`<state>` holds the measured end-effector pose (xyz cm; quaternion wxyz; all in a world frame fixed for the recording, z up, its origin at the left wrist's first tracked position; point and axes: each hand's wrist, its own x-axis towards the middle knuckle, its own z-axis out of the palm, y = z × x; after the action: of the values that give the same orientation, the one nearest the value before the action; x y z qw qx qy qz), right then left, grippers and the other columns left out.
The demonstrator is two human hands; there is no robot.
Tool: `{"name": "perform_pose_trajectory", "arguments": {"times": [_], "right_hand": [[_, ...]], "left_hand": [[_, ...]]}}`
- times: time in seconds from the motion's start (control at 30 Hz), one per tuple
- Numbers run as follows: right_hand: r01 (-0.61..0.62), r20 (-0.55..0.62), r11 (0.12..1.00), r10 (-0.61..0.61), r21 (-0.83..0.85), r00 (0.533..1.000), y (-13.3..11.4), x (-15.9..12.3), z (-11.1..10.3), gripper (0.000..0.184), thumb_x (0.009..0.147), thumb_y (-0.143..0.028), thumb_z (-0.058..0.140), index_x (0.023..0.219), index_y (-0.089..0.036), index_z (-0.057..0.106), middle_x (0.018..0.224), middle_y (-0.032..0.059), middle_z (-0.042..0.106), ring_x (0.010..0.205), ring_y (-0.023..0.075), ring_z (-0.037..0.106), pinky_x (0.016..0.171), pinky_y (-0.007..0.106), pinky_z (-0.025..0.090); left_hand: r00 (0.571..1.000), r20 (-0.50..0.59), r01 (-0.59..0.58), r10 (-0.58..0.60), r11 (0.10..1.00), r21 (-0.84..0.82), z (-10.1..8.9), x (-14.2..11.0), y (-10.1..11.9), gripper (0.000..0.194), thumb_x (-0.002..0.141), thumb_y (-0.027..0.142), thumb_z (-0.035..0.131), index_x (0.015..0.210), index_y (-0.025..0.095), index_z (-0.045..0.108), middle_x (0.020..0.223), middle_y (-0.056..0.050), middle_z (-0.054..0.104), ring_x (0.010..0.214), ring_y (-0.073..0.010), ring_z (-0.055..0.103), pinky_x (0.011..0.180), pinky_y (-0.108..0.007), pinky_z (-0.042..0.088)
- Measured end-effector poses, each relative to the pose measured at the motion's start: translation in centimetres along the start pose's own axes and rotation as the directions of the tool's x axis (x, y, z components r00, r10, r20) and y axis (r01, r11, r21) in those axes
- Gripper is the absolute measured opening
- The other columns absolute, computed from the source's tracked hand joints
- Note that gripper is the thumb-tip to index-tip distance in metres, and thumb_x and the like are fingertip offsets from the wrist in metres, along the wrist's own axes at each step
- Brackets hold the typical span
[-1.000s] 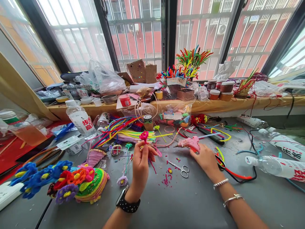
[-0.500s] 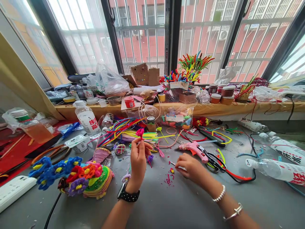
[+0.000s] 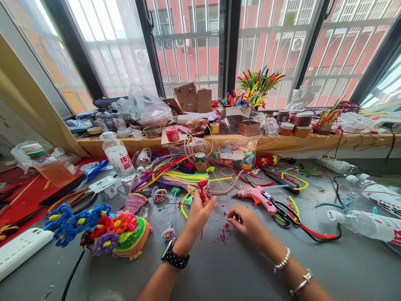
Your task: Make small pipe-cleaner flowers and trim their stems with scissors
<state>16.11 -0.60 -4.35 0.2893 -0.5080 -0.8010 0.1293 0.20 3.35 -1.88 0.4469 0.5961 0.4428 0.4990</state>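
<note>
Two bare hands of ours meet over smooth grey table (image 3: 216, 278), near each other but apart. Our left hand (image 3: 199, 215) pinches the stem of a fuzzy pink flower (image 3: 203, 184) between thumb and fingers; the crinkled bloom pokes up just above the fingertips, and a thin pink strand hangs beneath the palm. Our right hand (image 3: 247, 223) is curled, thumb close to forefinger; we cannot tell whether it holds anything. Between the hands lie crumbly pink scraps (image 3: 224, 235).

Beyond the right hand rests a glossy pink glue gun (image 3: 257, 198), its hard plastic body beside looped black handles (image 3: 283, 214). Further right, clear bottles (image 3: 360, 220) lie on their sides.

Left of the left hand we see a soft lilac flower (image 3: 168, 234) on a slim stem, then plush blue flowers (image 3: 64, 223) with yellow centres, next to a rounded, ridged mound (image 3: 133, 241) in green, yellow and pink. Beyond that hand spreads a heap of long, fluffy pipe cleaners (image 3: 163, 173).
</note>
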Motion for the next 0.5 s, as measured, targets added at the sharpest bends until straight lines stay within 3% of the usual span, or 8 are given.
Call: {"name": "perform_pose_trajectory", "arguments": {"times": [0.1, 0.2, 0.27, 0.33, 0.5], "right_hand": [[-0.165, -0.054, 0.935, 0.191, 0.313, 0.980, -0.5, -0.1, -0.9, 0.017, 0.080, -0.028, 0.046, 0.076, -0.015, 0.055, 0.070, 0.0020, 0.057, 0.060, 0.0121, 0.050, 0.054, 0.022, 0.041], [-0.212, -0.066, 0.833, 0.283, 0.511, 0.957, -0.8, 0.0, -1.2, 0.021, 0.077, -0.033, 0.049, 0.074, -0.014, 0.056, 0.068, 0.0015, 0.057, 0.060, 0.0121, 0.050, 0.054, 0.022, 0.041], [-0.215, -0.072, 0.815, 0.298, 0.538, 0.952, -0.9, 0.0, -1.1, 0.021, 0.076, -0.033, 0.051, 0.073, -0.014, 0.058, 0.068, 0.0019, 0.057, 0.061, 0.0124, 0.051, 0.055, 0.023, 0.041], [-0.218, -0.056, 0.819, 0.290, 0.531, 0.955, -0.8, 0.0, -1.0, 0.021, 0.075, -0.032, 0.052, 0.073, -0.013, 0.060, 0.070, 0.0026, 0.059, 0.063, 0.0130, 0.052, 0.057, 0.023, 0.041], [-0.241, 0.091, 0.834, 0.226, 0.496, 0.970, -0.5, -0.5, -1.7, 0.022, 0.076, -0.032, 0.051, 0.078, -0.014, 0.063, 0.076, 0.0037, 0.063, 0.068, 0.0140, 0.055, 0.059, 0.023, 0.044]], "left_hand": [[0.981, 0.187, 0.045, -0.049, 0.999, 0.024, 0.2, -0.3, -0.2, 0.031, 0.066, 0.029, 0.059, 0.065, 0.020, 0.030, 0.056, 0.008, 0.039, 0.047, -0.0052, 0.042, 0.044, -0.017, 0.036], [0.917, 0.374, 0.171, -0.140, 0.984, -0.052, 0.7, -0.7, -0.2, 0.037, 0.063, 0.029, 0.062, 0.066, 0.021, 0.027, 0.066, 0.003, 0.053, 0.058, -0.0101, 0.055, 0.051, -0.022, 0.044], [0.880, 0.437, 0.258, -0.185, 0.960, -0.112, 1.0, -0.9, -0.1, 0.041, 0.061, 0.027, 0.064, 0.064, 0.021, 0.023, 0.064, 0.003, 0.057, 0.059, -0.0124, 0.059, 0.055, -0.027, 0.048], [0.869, 0.447, 0.299, -0.211, 0.944, -0.136, 1.1, -1.0, -0.1, 0.043, 0.060, 0.027, 0.065, 0.063, 0.021, 0.022, 0.058, 0.005, 0.057, 0.055, -0.0133, 0.060, 0.054, -0.028, 0.049], [0.840, 0.491, 0.297, -0.232, 0.953, -0.058, 1.2, -1.1, -0.2, 0.041, 0.059, 0.028, 0.065, 0.063, 0.021, 0.025, 0.049, 0.007, 0.054, 0.045, -0.0124, 0.058, 0.045, -0.024, 0.047]]}}
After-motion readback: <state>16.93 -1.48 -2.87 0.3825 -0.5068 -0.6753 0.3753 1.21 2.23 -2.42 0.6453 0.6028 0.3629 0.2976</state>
